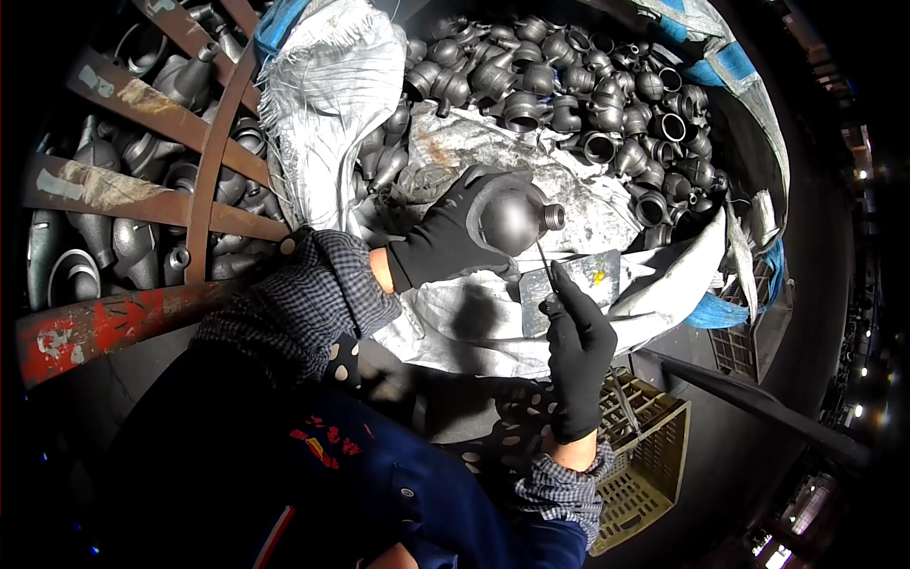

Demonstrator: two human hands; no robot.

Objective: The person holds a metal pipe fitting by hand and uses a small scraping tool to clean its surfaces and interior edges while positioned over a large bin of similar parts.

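My left hand, in a black glove, grips a rounded dark grey metal casting with a short ridged neck pointing right. The fingers behind the casting are partly hidden. Just below it, my right hand, also black-gloved, is closed around a thin rod-like tool. The tool's tip reaches up close to the casting's lower right side; whether it touches I cannot tell. Beneath the hands, a flat grey plate with a yellow mark lies on a white woven sack.
Many similar castings are heaped in the sack beyond my hands. At left, a rusty metal crate with a red lower rail holds more castings. A yellowish plastic basket stands at lower right, near a dark bar.
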